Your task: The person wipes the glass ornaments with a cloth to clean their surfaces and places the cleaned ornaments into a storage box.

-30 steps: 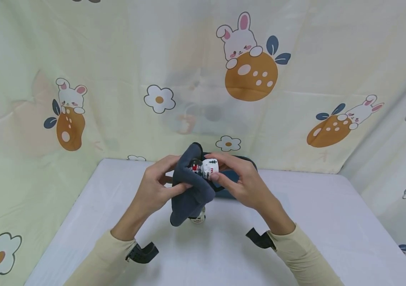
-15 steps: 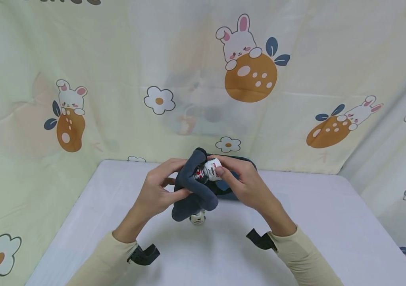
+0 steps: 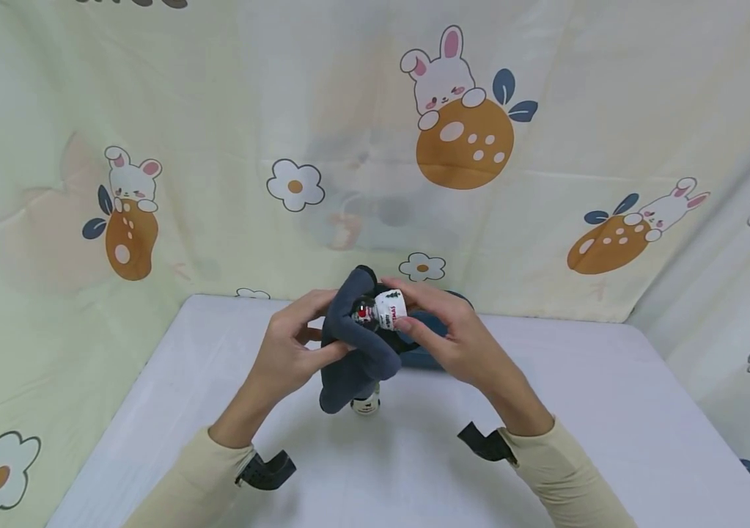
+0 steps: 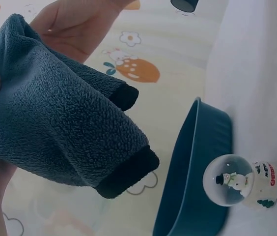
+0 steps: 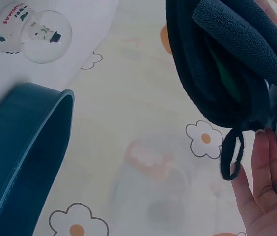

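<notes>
A small snow globe with a white printed base (image 3: 391, 309) is held up over the table on its side, its dome pressed into a grey-blue towel (image 3: 351, 378). My right hand (image 3: 450, 330) grips the globe by the base between thumb and fingers. From the other side, my left hand (image 3: 289, 343) holds the towel, thumb in front, bunched around the dome. In the left wrist view the towel (image 4: 55, 113) hides most of the fingers and the globe. A black-edged towel fold with a hanging loop (image 5: 231, 155) shows beside the right fingers.
Below the towel, a second snow globe (image 4: 261, 184) with a snowman inside stands upright on the white table (image 3: 520, 469). Behind it sits a dark blue-green basin (image 4: 214, 132), partly hidden by my hands. A printed curtain (image 3: 216, 183) hangs along the table's back edge.
The held globe tilted with its dome downward half a second ago and is now nearly level again. The towel shifted slightly with it. Both hands keep their holds.
</notes>
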Available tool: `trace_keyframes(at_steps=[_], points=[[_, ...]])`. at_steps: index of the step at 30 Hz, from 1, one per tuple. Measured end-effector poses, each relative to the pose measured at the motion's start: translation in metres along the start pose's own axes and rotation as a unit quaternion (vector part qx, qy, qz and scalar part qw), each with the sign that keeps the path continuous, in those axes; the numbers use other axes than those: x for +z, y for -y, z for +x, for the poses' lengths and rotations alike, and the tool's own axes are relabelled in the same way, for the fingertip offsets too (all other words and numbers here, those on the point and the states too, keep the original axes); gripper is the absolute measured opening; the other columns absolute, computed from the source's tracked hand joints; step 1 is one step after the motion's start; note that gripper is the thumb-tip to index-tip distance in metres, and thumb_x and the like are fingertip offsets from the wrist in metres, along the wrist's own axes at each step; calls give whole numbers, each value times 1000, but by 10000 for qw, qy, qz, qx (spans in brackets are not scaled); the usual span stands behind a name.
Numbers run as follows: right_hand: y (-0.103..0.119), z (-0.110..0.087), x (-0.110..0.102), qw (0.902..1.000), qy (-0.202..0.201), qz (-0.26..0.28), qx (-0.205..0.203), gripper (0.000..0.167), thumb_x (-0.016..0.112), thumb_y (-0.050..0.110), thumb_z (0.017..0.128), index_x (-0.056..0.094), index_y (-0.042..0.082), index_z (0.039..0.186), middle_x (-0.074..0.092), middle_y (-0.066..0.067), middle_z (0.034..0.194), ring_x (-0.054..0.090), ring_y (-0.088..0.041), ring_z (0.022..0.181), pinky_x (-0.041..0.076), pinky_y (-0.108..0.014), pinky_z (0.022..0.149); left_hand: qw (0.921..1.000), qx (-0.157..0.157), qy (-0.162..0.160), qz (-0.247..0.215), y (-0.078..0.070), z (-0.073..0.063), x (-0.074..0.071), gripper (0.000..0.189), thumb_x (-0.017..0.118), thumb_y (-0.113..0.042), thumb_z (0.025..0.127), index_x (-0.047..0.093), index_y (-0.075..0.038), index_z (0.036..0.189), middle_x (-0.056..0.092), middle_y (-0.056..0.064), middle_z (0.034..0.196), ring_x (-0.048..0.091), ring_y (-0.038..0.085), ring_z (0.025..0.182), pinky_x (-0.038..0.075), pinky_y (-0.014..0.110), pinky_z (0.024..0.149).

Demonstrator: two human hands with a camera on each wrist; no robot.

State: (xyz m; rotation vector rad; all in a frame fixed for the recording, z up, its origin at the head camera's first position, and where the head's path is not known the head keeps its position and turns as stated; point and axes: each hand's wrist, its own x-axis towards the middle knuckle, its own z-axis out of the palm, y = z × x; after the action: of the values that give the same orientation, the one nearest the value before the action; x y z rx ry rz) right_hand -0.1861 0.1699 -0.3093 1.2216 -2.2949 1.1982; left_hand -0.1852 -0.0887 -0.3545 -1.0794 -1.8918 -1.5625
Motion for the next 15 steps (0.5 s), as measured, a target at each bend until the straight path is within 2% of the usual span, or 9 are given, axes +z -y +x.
trace_keyframes(at_steps=[6, 10, 15], points=[[1, 2, 3, 9997, -127, -135, -156, 60, 73, 3, 92, 54, 14, 148, 61, -3, 137, 58, -16, 119, 52, -29, 98, 9993, -369, -82, -61, 0, -1, -1, 57, 82, 7, 80, 63, -3, 133, 68, 13, 122, 68, 21, 102, 64, 34, 70], [1, 3, 5, 9990, -222, -89, -372, 63, 78, 0, 86, 56, 9, 144, 65, -4, 126, 64, -17, 112, 54, -30, 99, 9977, -643, -133, -149, 1, -2, -2, 54, 81, 5, 82, 64, -5, 133, 69, 11, 120, 69, 19, 97, 64, 33, 69], [0, 5, 6, 9974, -333, -49, -631, 64, 83, -3, 80, 58, 6, 138, 65, -7, 126, 65, -19, 111, 54, -32, 100, 9952, -886, -186, -372, 2, -2, -4, 52, 79, 6, 83, 64, -6, 132, 70, 11, 117, 70, 20, 97, 64, 34, 71]])
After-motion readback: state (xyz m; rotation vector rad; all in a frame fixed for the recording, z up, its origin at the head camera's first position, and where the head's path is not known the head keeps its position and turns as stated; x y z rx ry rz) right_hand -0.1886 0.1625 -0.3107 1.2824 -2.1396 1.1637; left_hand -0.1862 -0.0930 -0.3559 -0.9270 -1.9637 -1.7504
